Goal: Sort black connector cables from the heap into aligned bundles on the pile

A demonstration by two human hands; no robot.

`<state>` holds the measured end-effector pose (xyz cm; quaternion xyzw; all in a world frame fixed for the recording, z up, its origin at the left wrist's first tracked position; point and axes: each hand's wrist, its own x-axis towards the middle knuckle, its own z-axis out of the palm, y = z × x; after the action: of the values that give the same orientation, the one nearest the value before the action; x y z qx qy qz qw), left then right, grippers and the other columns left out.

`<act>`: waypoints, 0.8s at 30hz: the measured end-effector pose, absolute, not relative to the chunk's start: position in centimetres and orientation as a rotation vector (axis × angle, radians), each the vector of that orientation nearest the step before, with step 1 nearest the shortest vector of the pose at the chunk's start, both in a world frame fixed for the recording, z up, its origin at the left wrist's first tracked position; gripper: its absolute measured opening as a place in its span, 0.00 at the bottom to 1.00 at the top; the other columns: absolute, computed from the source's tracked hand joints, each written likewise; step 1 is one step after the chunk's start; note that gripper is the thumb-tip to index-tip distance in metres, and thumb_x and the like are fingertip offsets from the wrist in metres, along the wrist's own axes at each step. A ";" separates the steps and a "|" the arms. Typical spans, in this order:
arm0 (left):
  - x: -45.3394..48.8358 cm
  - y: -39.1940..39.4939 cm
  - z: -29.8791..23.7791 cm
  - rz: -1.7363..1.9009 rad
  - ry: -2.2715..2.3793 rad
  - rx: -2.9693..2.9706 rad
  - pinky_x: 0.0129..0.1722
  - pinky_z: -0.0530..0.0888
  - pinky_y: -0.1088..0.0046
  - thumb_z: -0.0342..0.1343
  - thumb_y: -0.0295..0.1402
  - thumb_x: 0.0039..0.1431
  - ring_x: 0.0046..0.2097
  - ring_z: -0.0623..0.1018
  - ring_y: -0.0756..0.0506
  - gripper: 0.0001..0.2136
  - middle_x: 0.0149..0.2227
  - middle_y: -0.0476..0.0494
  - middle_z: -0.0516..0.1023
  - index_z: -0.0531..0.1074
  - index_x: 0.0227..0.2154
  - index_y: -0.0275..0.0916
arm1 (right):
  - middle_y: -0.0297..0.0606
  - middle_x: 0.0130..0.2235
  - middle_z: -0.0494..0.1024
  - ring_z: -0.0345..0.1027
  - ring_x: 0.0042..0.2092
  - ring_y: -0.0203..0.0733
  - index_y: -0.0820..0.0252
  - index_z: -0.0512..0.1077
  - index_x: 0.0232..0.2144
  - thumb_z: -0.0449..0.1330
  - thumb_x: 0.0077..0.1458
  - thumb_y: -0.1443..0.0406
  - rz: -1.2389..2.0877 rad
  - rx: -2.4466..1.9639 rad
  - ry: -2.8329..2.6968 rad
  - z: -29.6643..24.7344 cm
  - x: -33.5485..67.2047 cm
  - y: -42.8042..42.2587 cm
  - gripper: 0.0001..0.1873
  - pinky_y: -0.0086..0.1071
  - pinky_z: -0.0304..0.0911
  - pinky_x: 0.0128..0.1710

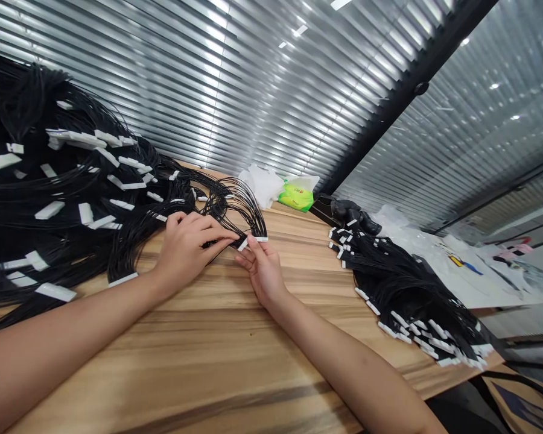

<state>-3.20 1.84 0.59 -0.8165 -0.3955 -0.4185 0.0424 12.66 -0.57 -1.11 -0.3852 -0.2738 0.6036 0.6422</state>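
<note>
My left hand (pixel 187 244) rests on the wooden table (pixel 217 361), fingers pinched on a looped black wire bundle (pixel 235 202) just behind its white connector (pixel 243 244). My right hand (pixel 262 268) lies palm up beside it, fingertips pinched on the bundle's other white connector (pixel 260 239). The loop arches up and back from both hands. A large tangled heap of black wire bundles with white connectors (pixel 49 199) fills the left of the table, touching my left hand.
A second pile of black wire bundles with white connectors (pixel 407 295) lies at the table's right edge. A green wipes packet (pixel 296 196) and white tissue (pixel 260 184) sit at the back. Window blinds stand behind. White sheets cover a lower surface at right.
</note>
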 end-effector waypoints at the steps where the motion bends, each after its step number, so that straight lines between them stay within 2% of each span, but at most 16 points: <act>1: -3.2 1.8 0.6 -1.270 -1.186 -2.502 0.42 0.57 0.62 0.54 0.38 0.62 0.36 0.71 0.46 0.09 0.33 0.49 0.79 0.79 0.37 0.50 | 0.36 0.34 0.81 0.75 0.32 0.35 0.61 0.75 0.31 0.71 0.40 0.61 1.376 -0.878 -0.624 -1.1 12.7 -0.6 0.15 0.25 0.71 0.27; 10: -3.0 1.3 0.9 -1.109 -1.199 -2.543 0.42 0.58 0.62 0.49 0.38 0.65 0.37 0.72 0.45 0.10 0.36 0.48 0.79 0.76 0.36 0.44 | 0.36 0.32 0.80 0.73 0.30 0.33 0.62 0.76 0.32 0.70 0.40 0.60 1.360 -0.899 -0.650 -1.4 12.7 -0.6 0.16 0.25 0.72 0.28; 18: -2.4 1.3 0.5 -0.915 -1.244 -2.497 0.44 0.58 0.62 0.47 0.35 0.66 0.39 0.71 0.42 0.09 0.35 0.44 0.76 0.70 0.35 0.39 | 0.32 0.28 0.79 0.71 0.28 0.31 0.63 0.76 0.31 0.72 0.38 0.59 1.325 -0.939 -0.664 -1.5 12.5 -0.7 0.18 0.24 0.72 0.27; 24: -2.8 0.8 1.2 -1.083 -1.040 -2.509 0.43 0.58 0.61 0.49 0.38 0.64 0.34 0.69 0.45 0.13 0.28 0.48 0.73 0.66 0.25 0.39 | 0.35 0.31 0.81 0.73 0.30 0.33 0.62 0.75 0.31 0.71 0.40 0.60 1.309 -0.900 -0.617 -1.2 12.6 -0.8 0.16 0.24 0.71 0.28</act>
<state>-2.81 0.75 1.16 -0.8530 -0.3536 -0.3682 0.1084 12.58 -0.82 -1.16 -0.3976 -0.2726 0.5783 0.6582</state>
